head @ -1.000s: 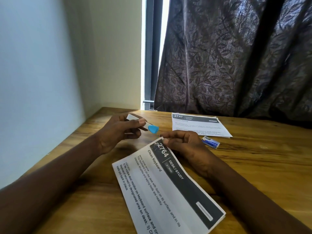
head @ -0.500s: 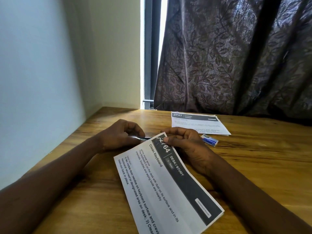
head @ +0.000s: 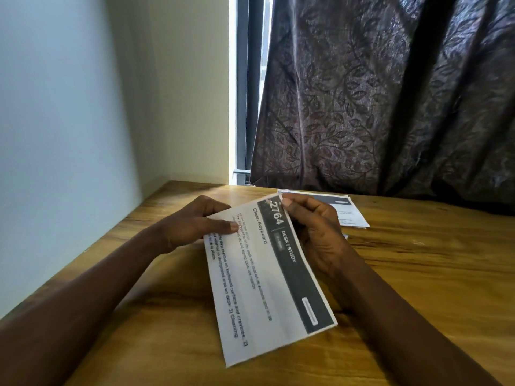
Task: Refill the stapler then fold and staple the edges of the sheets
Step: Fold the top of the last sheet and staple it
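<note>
Before the dark leaf-patterned curtain [head: 390, 93], over the brown wooden table [head: 418, 274], we hold the white printed sheet with the dark header band [head: 264, 288]. Its long axis runs away from us, and its "2764" end points at the curtain. The left hand [head: 192, 227] pinches its left edge under the thumb. The right hand [head: 315, 227] grips its far right corner. Half a second ago it lay flatter. Legible: "2764", "DESK / STUDY", "Clean Keyboard". A second stack of printed sheets [head: 351, 215] lies behind.
</note>
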### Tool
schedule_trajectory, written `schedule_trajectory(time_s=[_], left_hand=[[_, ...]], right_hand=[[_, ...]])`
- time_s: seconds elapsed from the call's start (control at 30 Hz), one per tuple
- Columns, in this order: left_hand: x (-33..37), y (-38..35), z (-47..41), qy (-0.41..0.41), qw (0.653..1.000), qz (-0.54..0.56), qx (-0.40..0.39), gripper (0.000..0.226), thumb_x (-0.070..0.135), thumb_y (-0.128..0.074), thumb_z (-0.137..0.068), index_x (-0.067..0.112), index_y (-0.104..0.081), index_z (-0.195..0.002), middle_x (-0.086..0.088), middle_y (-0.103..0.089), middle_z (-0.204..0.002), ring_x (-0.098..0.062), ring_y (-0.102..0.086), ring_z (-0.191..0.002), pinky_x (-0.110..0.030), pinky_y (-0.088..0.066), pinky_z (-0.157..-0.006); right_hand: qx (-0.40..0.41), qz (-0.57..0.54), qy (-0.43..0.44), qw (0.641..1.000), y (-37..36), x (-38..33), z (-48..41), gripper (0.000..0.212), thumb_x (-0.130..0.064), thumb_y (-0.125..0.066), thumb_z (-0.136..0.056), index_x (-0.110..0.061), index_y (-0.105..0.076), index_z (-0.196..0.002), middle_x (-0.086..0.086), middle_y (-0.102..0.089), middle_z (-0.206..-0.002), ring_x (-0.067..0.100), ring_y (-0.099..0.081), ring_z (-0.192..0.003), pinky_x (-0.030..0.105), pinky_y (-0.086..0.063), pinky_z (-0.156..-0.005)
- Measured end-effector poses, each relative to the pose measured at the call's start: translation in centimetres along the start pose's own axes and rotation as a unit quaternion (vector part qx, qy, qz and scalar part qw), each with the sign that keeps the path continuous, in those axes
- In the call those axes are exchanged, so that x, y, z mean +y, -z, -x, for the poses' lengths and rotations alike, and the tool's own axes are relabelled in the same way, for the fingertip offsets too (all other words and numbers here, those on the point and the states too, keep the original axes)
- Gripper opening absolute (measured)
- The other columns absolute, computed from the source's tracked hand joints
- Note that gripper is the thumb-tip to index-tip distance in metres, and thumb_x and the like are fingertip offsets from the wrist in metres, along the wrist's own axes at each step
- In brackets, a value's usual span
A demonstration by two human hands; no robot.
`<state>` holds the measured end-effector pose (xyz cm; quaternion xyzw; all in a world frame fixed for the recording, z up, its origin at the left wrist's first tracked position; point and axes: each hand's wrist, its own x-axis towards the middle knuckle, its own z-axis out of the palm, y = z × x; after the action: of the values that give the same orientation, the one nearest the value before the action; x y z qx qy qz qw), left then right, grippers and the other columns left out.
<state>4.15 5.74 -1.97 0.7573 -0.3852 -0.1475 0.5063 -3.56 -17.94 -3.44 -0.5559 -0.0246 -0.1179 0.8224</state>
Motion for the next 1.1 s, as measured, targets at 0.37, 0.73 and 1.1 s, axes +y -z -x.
schedule_trajectory(time_s=[0.37,0.73,1.1], left_hand=[[1.8,-2.0,-5.9,-0.048,0.933,0.002,0.357,0.016,0.019,-0.059,-0.101,0.013,-0.073,-0.097,-0.007,-0.077,-0.085,-0.012,-0.071,-0.068,-0.021,-0.054,-0.053],[0.0,-8.4,-12.7,-0.039,0.944,-0.006,0.327,0.051,0.007,-0.072,-0.088,0.02,-0.049,-0.131,-0.002,-0.068,-0.127,-0.021,-0.069,-0.111,-0.033,-0.064,-0.079],[-0.4,-8.9,-13.2,0.017,0.951,-0.174,0.257,0.064,0.019,-0.082,-0.082,0.019,-0.052,-0.139,-0.006,-0.07,-0.131,-0.023,-0.071,-0.11,-0.032,-0.057,-0.092]], right_hand=[[0.188,0.185,0.077,0.961,6.5,-3.5,-1.8,0.043,-0.053,-0.049,-0.101,-0.018,-0.072,-0.111,0.012,-0.077,-0.097,0.021,-0.072,-0.074,0.039,-0.057,-0.068],[0.231,0.271,0.141,0.924,13.0,-3.9,-2.8,0.017,-0.001,-0.071,-0.091,-0.011,-0.077,-0.103,0.004,-0.076,-0.084,0.003,-0.068,-0.061,0.017,-0.054,-0.058],[0.23,0.492,0.064,0.837,14.9,-2.9,-4.0,0.041,-0.006,-0.065,-0.091,-0.021,-0.068,-0.129,-0.004,-0.066,-0.118,0.006,-0.065,-0.075,0.03,-0.061,-0.067]])
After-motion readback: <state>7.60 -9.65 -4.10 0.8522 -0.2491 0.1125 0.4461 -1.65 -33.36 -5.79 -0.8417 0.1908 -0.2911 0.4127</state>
